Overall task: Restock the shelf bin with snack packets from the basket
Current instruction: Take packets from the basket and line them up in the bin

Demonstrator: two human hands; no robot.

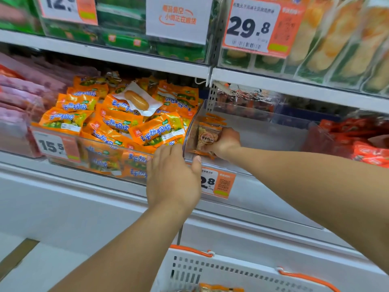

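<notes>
A clear plastic shelf bin sits at the shelf's middle, holding a few orange-edged snack packets at its left end. My right hand reaches inside the bin and grips those packets against the left wall. My left hand rests on the bin's front left corner, thumb hooked over the rim, holding no packet. A white basket with orange handles stands below at the bottom edge, one packet showing inside it.
Left of the bin, a neighbouring bin is heaped with orange and green packets. Red packets fill the bin on the right. An orange price tag hangs on the bin's front. A shelf board overhangs closely above.
</notes>
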